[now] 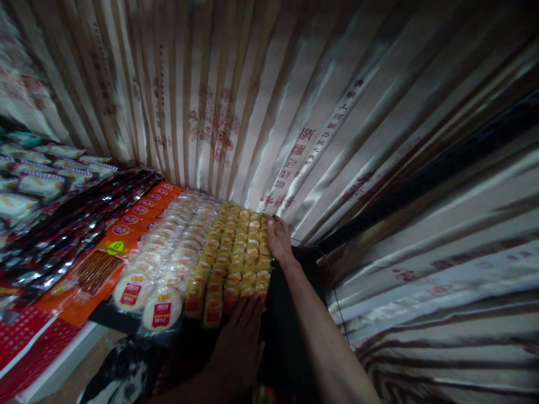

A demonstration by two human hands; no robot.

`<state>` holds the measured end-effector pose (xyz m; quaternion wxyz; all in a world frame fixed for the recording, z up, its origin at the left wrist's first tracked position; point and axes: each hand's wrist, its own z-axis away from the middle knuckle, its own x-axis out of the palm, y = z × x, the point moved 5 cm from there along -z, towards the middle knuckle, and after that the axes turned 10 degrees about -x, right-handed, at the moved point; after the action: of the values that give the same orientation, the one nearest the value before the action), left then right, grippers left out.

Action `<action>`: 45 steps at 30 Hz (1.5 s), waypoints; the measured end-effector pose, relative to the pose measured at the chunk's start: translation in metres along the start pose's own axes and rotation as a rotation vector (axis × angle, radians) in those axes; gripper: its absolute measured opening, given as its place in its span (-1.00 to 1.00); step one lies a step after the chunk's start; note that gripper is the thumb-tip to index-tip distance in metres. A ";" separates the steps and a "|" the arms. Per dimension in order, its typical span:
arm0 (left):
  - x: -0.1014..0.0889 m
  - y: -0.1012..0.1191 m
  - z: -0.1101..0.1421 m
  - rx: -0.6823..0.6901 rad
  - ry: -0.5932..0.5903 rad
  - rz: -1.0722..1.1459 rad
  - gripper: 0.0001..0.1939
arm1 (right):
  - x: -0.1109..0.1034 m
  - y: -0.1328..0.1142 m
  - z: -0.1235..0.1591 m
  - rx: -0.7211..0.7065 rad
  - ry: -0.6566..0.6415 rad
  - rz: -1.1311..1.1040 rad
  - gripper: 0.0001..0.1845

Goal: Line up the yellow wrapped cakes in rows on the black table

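Rows of small yellow-wrapped snack packs (238, 247) stand closely lined up on a black surface (290, 297). Against the near end of these rows lies my left hand (242, 328), its fingers stretched out and pressed flat. My right hand (279, 240) rests along the right side of the rows near their far corner, fingers extended and touching the outermost packs. Neither hand is wrapped round a pack. Directly left of the yellow packs are two rows of round white crackers (162, 308) in clear wrappers with red labels.
Further left lie orange bags of brown sticks (99, 272), dark shiny packets (84, 224) and white snack bags (42, 182). Pleated, printed light drapery (261, 112) hangs behind and to the right. A dark bar (391, 191) slants across it. A white edge (63, 359) runs along the lower left.
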<state>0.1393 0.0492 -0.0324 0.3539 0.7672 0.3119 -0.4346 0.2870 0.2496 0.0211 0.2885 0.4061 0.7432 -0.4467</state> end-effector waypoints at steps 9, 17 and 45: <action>0.002 -0.001 0.000 0.004 -0.005 -0.005 -0.36 | 0.009 -0.020 -0.002 -0.213 -0.050 -0.087 -0.37; -0.002 0.001 -0.001 0.057 0.020 -0.034 -0.42 | -0.023 -0.026 0.025 -0.003 0.257 -0.359 -0.33; -0.056 -0.040 0.061 -0.432 0.242 0.160 -0.57 | 0.002 -0.087 0.217 0.259 0.259 -0.274 -0.49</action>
<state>0.0572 0.0124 -0.0164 0.5030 0.7424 0.3759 -0.2334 0.2258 0.0314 -0.0375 0.0729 0.3890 0.7585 -0.5177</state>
